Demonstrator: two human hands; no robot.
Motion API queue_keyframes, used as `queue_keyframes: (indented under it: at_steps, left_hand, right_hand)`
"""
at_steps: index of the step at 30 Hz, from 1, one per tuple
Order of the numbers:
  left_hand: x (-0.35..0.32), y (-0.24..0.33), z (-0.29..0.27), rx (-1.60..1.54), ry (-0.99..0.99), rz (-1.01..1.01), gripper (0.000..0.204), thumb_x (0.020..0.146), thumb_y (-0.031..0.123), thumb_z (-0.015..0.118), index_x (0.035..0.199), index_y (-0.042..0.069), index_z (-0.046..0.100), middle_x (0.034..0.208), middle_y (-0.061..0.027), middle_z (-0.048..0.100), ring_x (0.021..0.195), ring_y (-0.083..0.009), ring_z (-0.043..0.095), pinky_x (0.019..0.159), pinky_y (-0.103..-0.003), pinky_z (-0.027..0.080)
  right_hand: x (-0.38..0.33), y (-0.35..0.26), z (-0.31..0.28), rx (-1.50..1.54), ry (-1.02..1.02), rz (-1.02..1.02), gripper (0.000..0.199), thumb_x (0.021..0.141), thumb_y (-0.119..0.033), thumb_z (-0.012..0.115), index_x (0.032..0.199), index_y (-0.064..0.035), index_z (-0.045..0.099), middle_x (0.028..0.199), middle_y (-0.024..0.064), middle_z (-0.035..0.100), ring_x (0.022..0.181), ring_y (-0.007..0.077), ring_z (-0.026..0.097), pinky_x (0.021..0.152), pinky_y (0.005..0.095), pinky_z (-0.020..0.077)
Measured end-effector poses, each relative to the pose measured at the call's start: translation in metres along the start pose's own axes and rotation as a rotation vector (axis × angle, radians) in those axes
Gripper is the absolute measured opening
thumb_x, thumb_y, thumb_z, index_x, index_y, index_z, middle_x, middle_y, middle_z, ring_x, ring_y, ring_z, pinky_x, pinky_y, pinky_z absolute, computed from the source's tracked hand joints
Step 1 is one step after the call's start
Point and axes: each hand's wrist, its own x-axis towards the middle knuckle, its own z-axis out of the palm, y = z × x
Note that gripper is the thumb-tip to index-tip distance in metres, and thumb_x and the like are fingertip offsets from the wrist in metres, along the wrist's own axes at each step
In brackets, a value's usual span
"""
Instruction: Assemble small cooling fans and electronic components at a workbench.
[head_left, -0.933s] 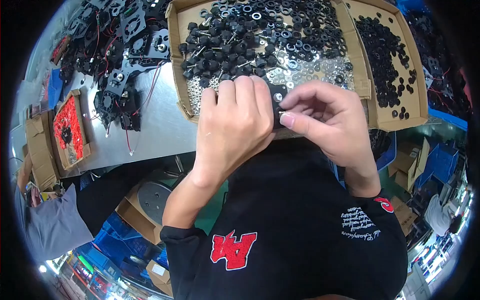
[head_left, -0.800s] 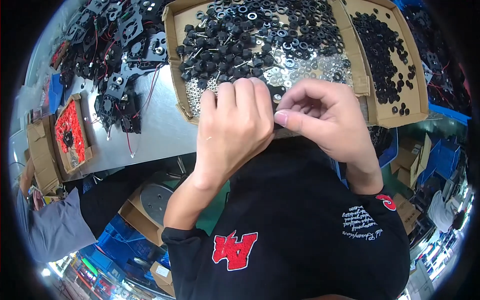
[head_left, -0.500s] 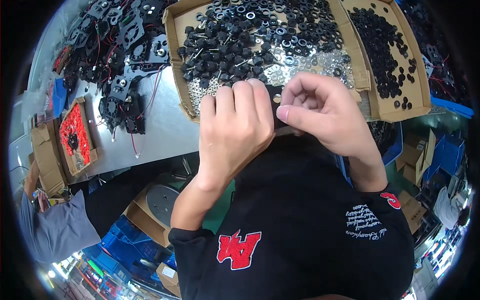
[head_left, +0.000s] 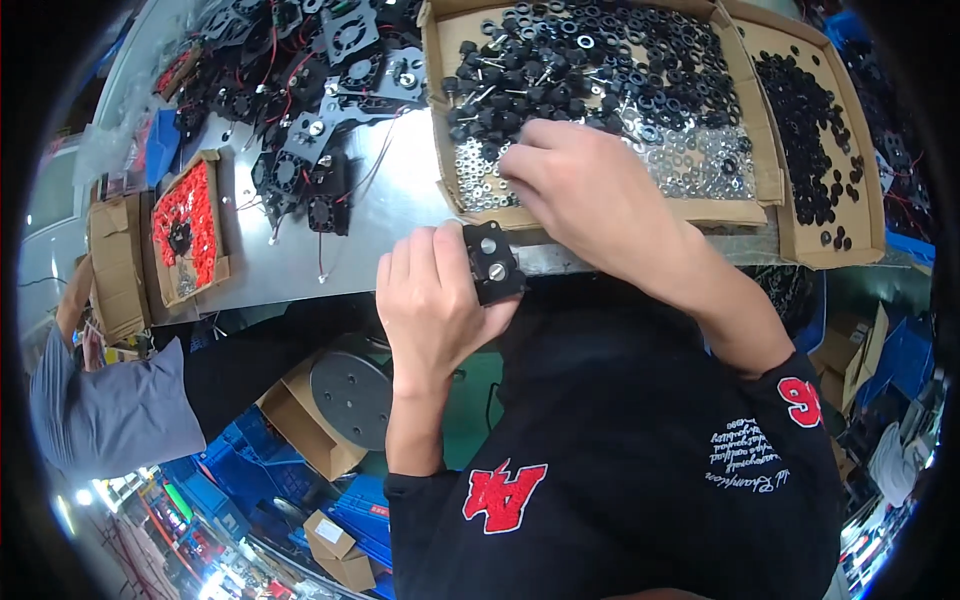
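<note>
My left hand (head_left: 432,305) grips a small black square part (head_left: 492,264) with a silver screw head on its face, held at the table's near edge. My right hand (head_left: 590,195) reaches over the front wall of a cardboard box (head_left: 610,214), fingers down among silver washers (head_left: 700,160) and black knobbed screws (head_left: 520,80). Whether those fingers pinch anything is hidden.
A second cardboard box (head_left: 810,245) of black rings sits at the right. Black fan assemblies with red wires (head_left: 300,130) lie at the back left, beside a small box of red parts (head_left: 190,225). Another person in grey (head_left: 110,410) sits at the left. A round stool (head_left: 350,395) stands below.
My two hands were together on the black part. Now my right hand has left it and moved up into the box of washers; my left hand keeps the part.
</note>
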Motion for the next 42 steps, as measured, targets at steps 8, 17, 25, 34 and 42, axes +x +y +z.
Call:
queue_keyframes:
  at_steps: [8, 17, 25, 34, 42]
  left_hand:
    - [-0.005, -0.017, 0.0, -0.045, 0.008, -0.016, 0.048, 0.063, 0.033, 0.075, 0.094, 0.002, 0.055, 0.079, -0.0092, 0.051, 0.07, -0.0278, 0.054, 0.062, -0.037, 0.041]
    - [-0.004, -0.022, -0.004, -0.084, -0.032, -0.021, 0.05, 0.061, 0.032, 0.078, 0.093, 0.002, 0.055, 0.079, -0.0094, 0.051, 0.071, -0.0278, 0.055, 0.062, -0.037, 0.042]
    - [-0.006, -0.021, -0.007, -0.137, -0.053, -0.033, 0.052, 0.059, 0.031, 0.079, 0.094, 0.001, 0.055, 0.08, -0.0099, 0.052, 0.071, -0.0283, 0.055, 0.062, -0.038, 0.042]
    - [-0.001, -0.017, -0.01, -0.152, -0.066, -0.013, 0.051, 0.063, 0.034, 0.079, 0.094, 0.001, 0.055, 0.08, -0.0114, 0.052, 0.07, -0.0304, 0.055, 0.062, -0.038, 0.043]
    - [0.005, -0.011, -0.012, -0.125, -0.067, -0.023, 0.051, 0.068, 0.037, 0.078, 0.095, 0.0, 0.056, 0.079, -0.0124, 0.052, 0.069, -0.0319, 0.055, 0.061, -0.04, 0.044]
  right_hand:
    - [0.035, 0.001, 0.006, -0.249, -0.283, 0.006, 0.015, 0.081, -0.01, 0.057, 0.076, 0.001, 0.065, 0.073, 0.0212, 0.065, 0.072, 0.0398, 0.066, 0.067, 0.0483, 0.0537]
    - [0.042, -0.003, 0.012, -0.257, -0.344, 0.012, 0.015, 0.075, -0.009, 0.057, 0.077, 0.003, 0.066, 0.08, 0.0215, 0.067, 0.078, 0.04, 0.067, 0.07, 0.0463, 0.0552]
    - [0.047, 0.0, 0.009, -0.224, -0.409, -0.033, 0.016, 0.076, -0.009, 0.057, 0.081, 0.0036, 0.065, 0.084, 0.0194, 0.067, 0.082, 0.0388, 0.066, 0.074, 0.0467, 0.054]
    - [0.057, -0.005, 0.0, -0.158, -0.446, -0.073, 0.017, 0.068, -0.009, 0.061, 0.068, 0.0071, 0.064, 0.066, 0.0243, 0.062, 0.066, 0.0416, 0.065, 0.062, 0.0452, 0.0543]
    - [0.04, 0.012, -0.003, -0.097, -0.231, -0.252, 0.012, 0.069, -0.007, 0.063, 0.073, 0.0043, 0.061, 0.065, 0.022, 0.062, 0.061, 0.0371, 0.063, 0.058, 0.0412, 0.0527]
